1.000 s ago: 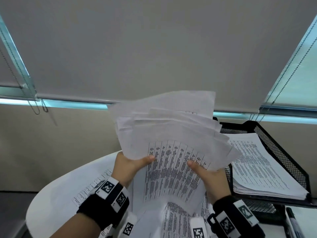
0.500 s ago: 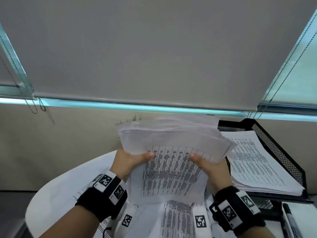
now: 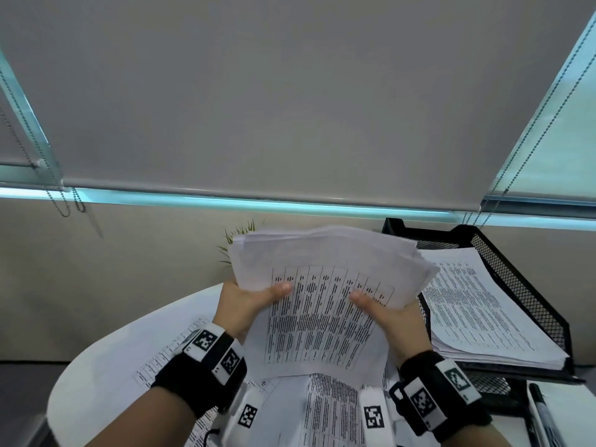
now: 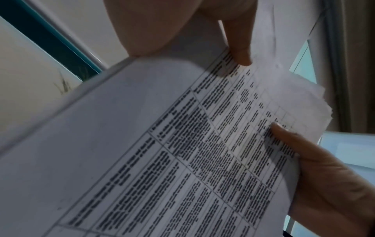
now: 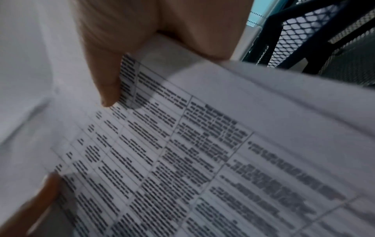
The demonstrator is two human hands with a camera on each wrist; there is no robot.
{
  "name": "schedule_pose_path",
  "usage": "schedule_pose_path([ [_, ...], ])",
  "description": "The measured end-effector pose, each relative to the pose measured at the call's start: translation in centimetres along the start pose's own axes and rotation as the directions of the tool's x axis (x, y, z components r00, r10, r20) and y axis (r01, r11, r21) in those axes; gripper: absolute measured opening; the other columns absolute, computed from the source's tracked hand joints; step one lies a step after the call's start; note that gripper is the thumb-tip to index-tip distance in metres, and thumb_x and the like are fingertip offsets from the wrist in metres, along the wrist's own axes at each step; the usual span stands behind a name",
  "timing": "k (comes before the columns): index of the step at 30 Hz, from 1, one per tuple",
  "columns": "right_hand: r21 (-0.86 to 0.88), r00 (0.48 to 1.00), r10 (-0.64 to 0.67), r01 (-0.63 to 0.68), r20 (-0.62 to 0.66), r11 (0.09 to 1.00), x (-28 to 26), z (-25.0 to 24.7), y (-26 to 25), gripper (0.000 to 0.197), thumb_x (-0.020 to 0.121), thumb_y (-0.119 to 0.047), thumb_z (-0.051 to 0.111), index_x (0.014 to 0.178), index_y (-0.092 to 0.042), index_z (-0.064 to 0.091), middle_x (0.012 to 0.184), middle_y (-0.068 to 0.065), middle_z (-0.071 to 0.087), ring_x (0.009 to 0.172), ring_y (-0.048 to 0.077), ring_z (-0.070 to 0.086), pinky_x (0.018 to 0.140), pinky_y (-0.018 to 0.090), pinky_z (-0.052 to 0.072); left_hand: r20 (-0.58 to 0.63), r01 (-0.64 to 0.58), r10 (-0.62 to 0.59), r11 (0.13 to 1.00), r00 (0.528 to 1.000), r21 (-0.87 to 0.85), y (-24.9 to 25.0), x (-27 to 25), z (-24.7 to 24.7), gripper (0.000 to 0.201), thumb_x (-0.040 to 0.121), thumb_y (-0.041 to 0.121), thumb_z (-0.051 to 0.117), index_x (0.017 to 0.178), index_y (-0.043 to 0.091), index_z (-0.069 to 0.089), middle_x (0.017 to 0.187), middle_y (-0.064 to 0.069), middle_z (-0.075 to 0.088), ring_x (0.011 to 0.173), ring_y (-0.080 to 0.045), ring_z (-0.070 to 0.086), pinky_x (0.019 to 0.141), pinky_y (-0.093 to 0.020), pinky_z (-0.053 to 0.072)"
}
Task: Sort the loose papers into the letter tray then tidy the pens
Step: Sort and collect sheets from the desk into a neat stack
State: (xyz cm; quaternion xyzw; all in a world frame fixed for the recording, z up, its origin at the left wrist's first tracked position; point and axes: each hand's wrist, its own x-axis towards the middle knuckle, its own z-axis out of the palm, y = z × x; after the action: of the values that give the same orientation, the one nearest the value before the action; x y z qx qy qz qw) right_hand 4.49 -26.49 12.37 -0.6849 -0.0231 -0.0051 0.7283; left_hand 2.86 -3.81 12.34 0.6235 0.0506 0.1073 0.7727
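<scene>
Nearest to me, more printed sheets [image 3: 325, 411] are lying spread over the round white table [image 3: 96, 366], partly hidden under the person's forearms and the black wrist straps. Just above them both hands are holding up a bundle of loose papers [image 3: 322, 304], tilted so the printed table on the front sheet is facing the person. The left hand [image 3: 240, 304] is gripping the bundle's left edge, thumb pressing across the front sheet and the fingers tucked behind; the right hand [image 3: 393, 317] is pinching the right edge the same way, thumb lying over the print. The top edges of the sheets are fanning out unevenly, so the bundle is not squared up. At the lower right edge a dark pen [image 3: 543, 414] is lying on the table, though it is cut off and I cannot be sure of its type. Just beside the bundle on the right, the black mesh letter tray [image 3: 522, 285] is holding a flat stack of printed pages [image 3: 477, 304]. Behind the bundle a few green plant leaves [image 3: 240, 232] are poking up, and farther back a grey roller blind [image 3: 290, 91] is hanging over the window.
</scene>
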Motion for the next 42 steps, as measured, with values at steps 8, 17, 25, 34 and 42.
schedule_pose_path([
  [8, 0.047, 0.996, -0.083, 0.084, -0.027, 0.995, -0.2, -0.9, 0.1, 0.046, 0.054, -0.025, 0.087, 0.095, -0.02, 0.069, 0.098, 0.011, 0.072, 0.096, 0.03, 0.068, 0.09, 0.055, 0.051, -0.171, -0.162, 0.156, 0.986, 0.973, -0.023, 1.3, -1.7, 0.9, 0.079, 0.032, 0.068, 0.081, 0.089, 0.015, 0.068, 0.084, -0.003, 0.074, 0.082, -0.022, 0.071, 0.073, -0.035, 0.057],
  [17, 0.071, 0.995, -0.095, 0.092, 0.04, 0.993, -0.3, -0.6, -0.3, 0.065, 0.045, -0.036, 0.087, 0.104, -0.018, 0.065, 0.102, 0.009, 0.072, 0.098, 0.023, 0.068, 0.093, 0.051, 0.051, -0.398, -0.356, 0.327, 0.934, 0.857, 0.0, 4.5, -1.6, 3.5, 0.035, 0.063, 0.051, 0.069, 0.085, 0.024, 0.062, 0.09, 0.009, 0.065, 0.088, -0.001, 0.059, 0.081, -0.016, 0.041],
  [25, 0.1, 0.995, -0.099, 0.096, 0.025, 0.99, 0.3, -0.7, -0.6, 0.045, 0.061, -0.014, 0.081, 0.103, -0.014, 0.066, 0.1, 0.01, 0.073, 0.097, 0.026, 0.069, 0.093, 0.052, 0.05, -0.471, -0.337, 0.326, 0.939, 0.82, 0.063, 5.2, -0.2, 3.7, 0.022, 0.08, 0.0, 0.061, 0.073, 0.02, 0.056, 0.073, 0.01, 0.057, 0.065, 0.004, 0.052, 0.07, -0.019, 0.04],
  [34, 0.091, 0.997, -0.068, 0.064, 0.043, 0.994, 0.9, -1.0, -0.7, 0.038, 0.061, -0.02, 0.082, 0.095, -0.014, 0.067, 0.091, 0.006, 0.074, 0.093, 0.025, 0.069, 0.087, 0.041, 0.053, -0.424, -0.378, 0.358, 0.925, 0.832, 0.039, 5.0, 0.5, 3.8, 0.026, 0.083, 0.002, 0.063, 0.082, 0.025, 0.052, 0.076, 0.0, 0.056, 0.07, -0.007, 0.056, 0.075, -0.021, 0.043],
  [42, 0.117, 0.994, -0.075, 0.066, 0.074, 0.991, 0.7, -2.0, -1.2, 0.052, 0.059, -0.025, 0.087, 0.103, -0.011, 0.065, 0.096, 0.01, 0.073, 0.094, 0.023, 0.069, 0.087, 0.039, 0.053, 0.176, 0.05, -0.074, 0.989, 0.982, 0.138, 1.4, 1.1, -1.1, 0.085, 0.023, 0.05, 0.091, 0.096, 0.01, 0.071, 0.095, -0.011, 0.073, 0.092, -0.029, 0.069, 0.079, -0.039, 0.056],
])
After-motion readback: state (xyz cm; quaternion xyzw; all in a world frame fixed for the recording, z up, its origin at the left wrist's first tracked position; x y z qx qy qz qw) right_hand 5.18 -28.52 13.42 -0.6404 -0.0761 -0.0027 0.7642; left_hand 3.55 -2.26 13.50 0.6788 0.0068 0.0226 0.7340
